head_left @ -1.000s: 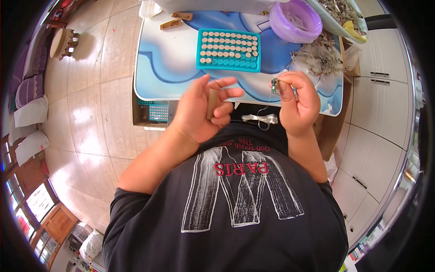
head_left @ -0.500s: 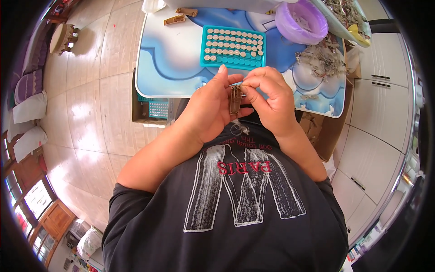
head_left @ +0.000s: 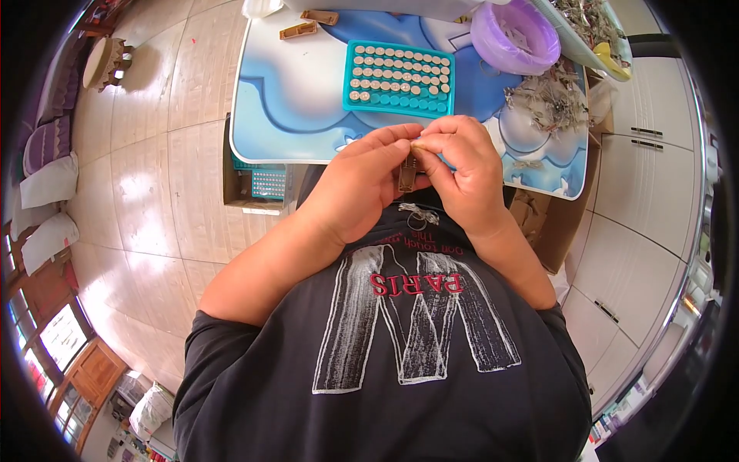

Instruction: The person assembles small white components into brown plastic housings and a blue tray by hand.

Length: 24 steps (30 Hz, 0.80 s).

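Note:
My left hand (head_left: 363,171) is closed round a small brown plastic casing (head_left: 407,175), which sits between my two hands over the table's near edge. The thumb of that hand bends over the casing's far end. My right hand (head_left: 462,165) pinches at the same end with thumb and forefinger; whatever is between those fingertips is too small to make out. Just beyond my fingers lies a turquoise tray (head_left: 345,96) with rows of round whitish pieces (head_left: 396,65). Part of its nearest row shows bare turquoise spots. A ring with a clear tag (head_left: 418,218) lies against my shirt.
Two brown casings (head_left: 299,31) lie at the table's far left. A purple basin (head_left: 481,50) stands far right, beside a heap of thin wired parts (head_left: 550,104). Below the table's left edge, a box (head_left: 250,202) holds more trays. White cabinets (head_left: 647,185) line the right.
My left thumb has come down over the casing's far end, covering more of it. Both hands have drawn together there, and the ring on my shirt shows more fully.

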Motion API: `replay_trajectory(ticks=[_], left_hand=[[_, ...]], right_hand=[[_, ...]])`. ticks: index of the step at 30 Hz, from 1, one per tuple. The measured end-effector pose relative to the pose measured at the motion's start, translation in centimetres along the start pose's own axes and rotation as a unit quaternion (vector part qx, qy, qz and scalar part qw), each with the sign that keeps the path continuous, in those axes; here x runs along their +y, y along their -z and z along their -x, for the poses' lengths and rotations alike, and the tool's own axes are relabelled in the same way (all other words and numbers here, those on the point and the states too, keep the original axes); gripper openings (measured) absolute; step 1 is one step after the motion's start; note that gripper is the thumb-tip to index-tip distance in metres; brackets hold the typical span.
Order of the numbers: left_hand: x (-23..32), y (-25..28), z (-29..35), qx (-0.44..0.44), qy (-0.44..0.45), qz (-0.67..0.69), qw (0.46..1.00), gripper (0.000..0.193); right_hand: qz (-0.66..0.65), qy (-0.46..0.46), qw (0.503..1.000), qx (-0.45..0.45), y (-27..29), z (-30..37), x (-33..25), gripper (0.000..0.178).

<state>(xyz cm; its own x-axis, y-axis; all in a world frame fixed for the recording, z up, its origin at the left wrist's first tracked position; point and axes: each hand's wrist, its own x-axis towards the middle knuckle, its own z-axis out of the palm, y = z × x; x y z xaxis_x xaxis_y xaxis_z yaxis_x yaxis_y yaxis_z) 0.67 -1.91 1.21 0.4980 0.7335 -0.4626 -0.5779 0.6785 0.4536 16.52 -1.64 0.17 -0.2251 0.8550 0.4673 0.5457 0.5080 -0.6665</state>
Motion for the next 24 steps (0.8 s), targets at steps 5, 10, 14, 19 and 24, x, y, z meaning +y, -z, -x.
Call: replay_trajectory(ticks=[5,10,14,19,24], left_hand=[[0.0,0.5,0.0,-0.021,-0.006,-0.069,0.997,0.037],[0.1,0.6,0.0,0.001,-0.008,-0.068,0.998,0.035],[0.3,0.6,0.0,0.016,-0.043,-0.075,0.996,0.030],[0.4,0.1,-0.2,0.043,-0.083,-0.085,0.992,0.028],[0.5,-0.3,-0.3,0.069,-0.126,-0.065,0.988,0.026]], right_hand=[[0.002,-0.007,1.000,0.001,-0.1,0.0,-0.3,0.010],[-0.040,-0.038,0.998,0.010,-0.4,0.4,-0.1,0.012],[-0.016,0.010,0.999,0.028,-0.2,0.5,-0.7,0.017],[0.073,0.047,0.996,-0.027,-0.1,0.7,-1.9,0.028],[0.085,0.023,0.996,-0.027,-1.2,1.0,-2.3,0.028]])
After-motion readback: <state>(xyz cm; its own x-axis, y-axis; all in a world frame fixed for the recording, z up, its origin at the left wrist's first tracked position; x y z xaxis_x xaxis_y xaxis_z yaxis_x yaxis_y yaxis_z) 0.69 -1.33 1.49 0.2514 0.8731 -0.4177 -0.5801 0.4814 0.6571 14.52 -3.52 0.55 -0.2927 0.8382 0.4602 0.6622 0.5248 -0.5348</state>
